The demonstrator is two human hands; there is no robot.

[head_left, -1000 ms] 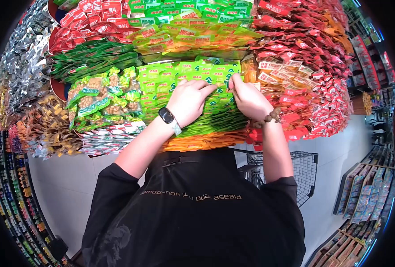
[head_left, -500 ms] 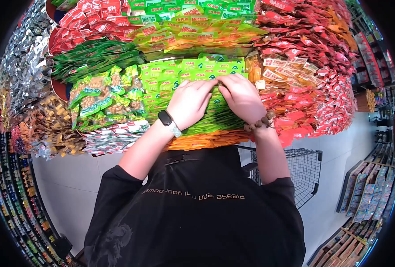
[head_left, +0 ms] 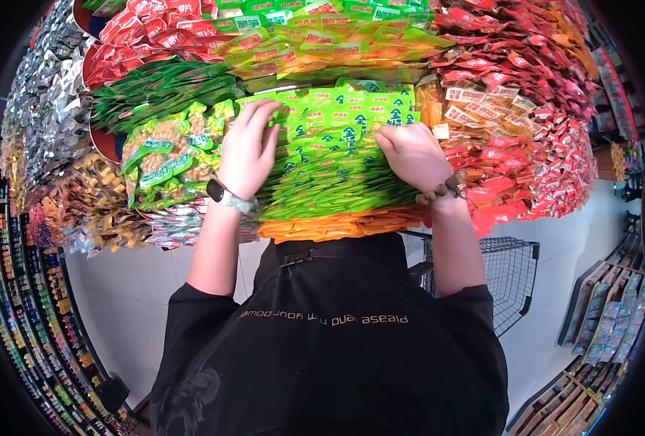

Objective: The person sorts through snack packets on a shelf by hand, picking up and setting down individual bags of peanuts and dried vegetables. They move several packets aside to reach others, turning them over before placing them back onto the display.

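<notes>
Rows of bright green snack packets (head_left: 326, 149) stand closely stacked between my two hands. My left hand (head_left: 248, 149) lies along their left edge, fingers stretched forward and thumb apart, holding nothing I can see. At their right edge, my right hand (head_left: 413, 152) has its fingers curled in against the packets. Its fingertips are partly hidden, so whatever is in them does not show. Clear-and-green bags of nuts or beans (head_left: 166, 152) lie just left of my left hand. Orange-brown packets (head_left: 475, 105) sit beyond my right hand.
Orange packets (head_left: 337, 225) line the display's near edge. Dark green packets (head_left: 159, 91), red packets (head_left: 155, 33) and yellow-green packets (head_left: 322, 47) fill the back. A black wire shopping cart (head_left: 508, 280) stands below right. Stocked shelves (head_left: 28, 305) curve along the left.
My hands have moved apart from the middle of the green packets. The left went to the left edge and the right slightly rightward, uncovering the packet fronts. The view has shifted slightly.
</notes>
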